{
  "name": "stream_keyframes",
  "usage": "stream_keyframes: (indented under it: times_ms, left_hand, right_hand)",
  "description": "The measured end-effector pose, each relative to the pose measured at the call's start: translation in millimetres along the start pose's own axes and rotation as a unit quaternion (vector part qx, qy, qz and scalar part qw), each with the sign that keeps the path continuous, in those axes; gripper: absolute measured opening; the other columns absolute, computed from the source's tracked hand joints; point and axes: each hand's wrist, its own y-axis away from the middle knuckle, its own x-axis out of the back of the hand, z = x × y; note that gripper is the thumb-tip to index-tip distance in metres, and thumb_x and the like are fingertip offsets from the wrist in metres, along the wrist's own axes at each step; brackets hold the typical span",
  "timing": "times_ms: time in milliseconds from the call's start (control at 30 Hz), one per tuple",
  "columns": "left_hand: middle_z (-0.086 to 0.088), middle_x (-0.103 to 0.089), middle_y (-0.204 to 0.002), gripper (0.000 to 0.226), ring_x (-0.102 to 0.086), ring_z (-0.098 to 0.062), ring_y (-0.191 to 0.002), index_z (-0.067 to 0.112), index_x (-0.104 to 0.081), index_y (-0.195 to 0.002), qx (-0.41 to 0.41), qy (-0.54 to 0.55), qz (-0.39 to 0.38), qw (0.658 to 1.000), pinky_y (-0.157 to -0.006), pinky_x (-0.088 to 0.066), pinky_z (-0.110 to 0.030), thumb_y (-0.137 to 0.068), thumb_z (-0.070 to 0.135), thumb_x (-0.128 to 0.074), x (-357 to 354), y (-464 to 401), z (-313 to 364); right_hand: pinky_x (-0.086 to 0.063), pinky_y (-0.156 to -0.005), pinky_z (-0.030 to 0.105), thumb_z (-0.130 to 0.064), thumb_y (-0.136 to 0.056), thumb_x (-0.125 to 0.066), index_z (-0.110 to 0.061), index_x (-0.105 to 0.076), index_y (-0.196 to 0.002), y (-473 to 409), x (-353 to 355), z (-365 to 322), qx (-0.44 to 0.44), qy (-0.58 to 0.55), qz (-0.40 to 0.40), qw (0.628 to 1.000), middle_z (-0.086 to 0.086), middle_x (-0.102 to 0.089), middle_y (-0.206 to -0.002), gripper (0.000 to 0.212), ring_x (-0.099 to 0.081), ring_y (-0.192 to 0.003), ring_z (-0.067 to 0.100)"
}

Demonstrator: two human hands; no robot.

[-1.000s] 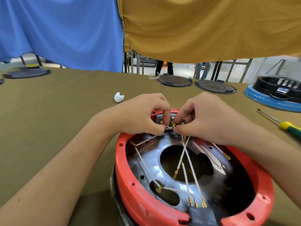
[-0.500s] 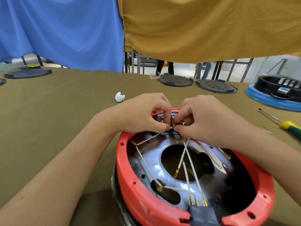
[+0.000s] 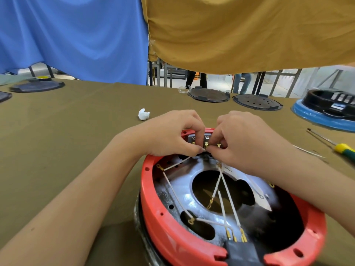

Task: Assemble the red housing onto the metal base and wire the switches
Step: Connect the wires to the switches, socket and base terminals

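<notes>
The red housing (image 3: 172, 233) sat on the metal base (image 3: 184, 191), near on the worktop (image 3: 67, 131). At its far rim, both hands met over the switch block (image 3: 199, 140). The left hand (image 3: 172, 135) pinched a white wire (image 3: 178, 163) at its end; the right hand (image 3: 244, 139) pinched a brass terminal (image 3: 206, 144) just beside it. To seat it well, the terminal probably needed a straight push onto its tab, with the block steadied and the grip close to the metal. Other wires (image 3: 226, 200) lay loose across the base.
</notes>
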Motion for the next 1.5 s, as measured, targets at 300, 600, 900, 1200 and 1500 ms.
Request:
stream_keyframes:
  times_ms: [300, 600, 900, 1200, 1500]
  left_hand:
    - [0.014, -0.055, -0.115, 0.019, -0.057, -0.009, -0.106, 0.037, -0.063, -0.071, -0.005, 0.003, 0.001, 1.0, -0.096, -0.046, -0.041, -0.085, 0.028, -0.073, -0.9, 0.9, -1.1]
    - [0.01, -0.057, -0.108, 0.008, -0.058, -0.013, -0.097, 0.031, -0.069, -0.078, -0.014, -0.009, 0.014, 1.0, -0.091, -0.047, -0.043, -0.085, 0.029, -0.072, -1.0, 0.1, -1.9]
    - [0.014, -0.059, -0.11, 0.01, -0.058, -0.008, -0.098, 0.033, -0.071, -0.084, -0.012, -0.006, 0.023, 1.0, -0.091, -0.048, -0.039, -0.082, 0.024, -0.074, -0.6, 1.6, -2.9]
    - [0.015, -0.056, -0.111, 0.01, -0.055, -0.008, -0.101, 0.035, -0.067, -0.08, -0.017, -0.021, 0.019, 0.999, -0.092, -0.046, -0.039, -0.084, 0.027, -0.071, -1.9, 0.4, -4.8]
    - [0.012, -0.056, -0.112, 0.01, -0.056, -0.01, -0.099, 0.032, -0.066, -0.077, -0.015, -0.014, 0.019, 1.0, -0.092, -0.047, -0.041, -0.082, 0.025, -0.072, -2.3, -0.2, -4.1]
  right_hand:
    - [-0.025, -0.047, 0.012, -0.03, -0.083, -0.069, -0.027, -0.077, -0.071, -2.0, -2.2, 2.0, -0.029, -0.052, 0.023, 0.998, -0.009, -0.057, -0.06, 0.015, -0.051, -0.055, 0.004]
    - [-0.03, -0.047, 0.013, -0.035, -0.078, -0.073, -0.032, -0.073, -0.068, -4.3, -4.2, 4.5, -0.047, -0.058, 0.034, 0.997, -0.012, -0.06, -0.063, 0.01, -0.056, -0.057, 0.005]
    - [-0.036, -0.041, 0.02, -0.031, -0.084, -0.065, -0.02, -0.076, -0.064, -2.4, 1.6, 18.6, -0.117, -0.244, 0.037, 0.962, 0.004, -0.066, -0.056, 0.025, -0.042, -0.042, 0.005]
    - [-0.033, -0.036, 0.012, -0.037, -0.08, -0.071, -0.026, -0.076, -0.065, -15.6, 23.8, 8.9, -0.081, -0.121, -0.117, 0.982, -0.014, -0.053, -0.041, 0.019, -0.048, -0.04, 0.001]
    - [-0.047, -0.051, 0.031, -0.026, -0.076, -0.074, -0.005, -0.066, -0.075, -26.8, 23.9, -8.2, -0.142, -0.079, -0.146, 0.976, 0.006, -0.058, -0.061, 0.022, -0.055, -0.057, 0.025]
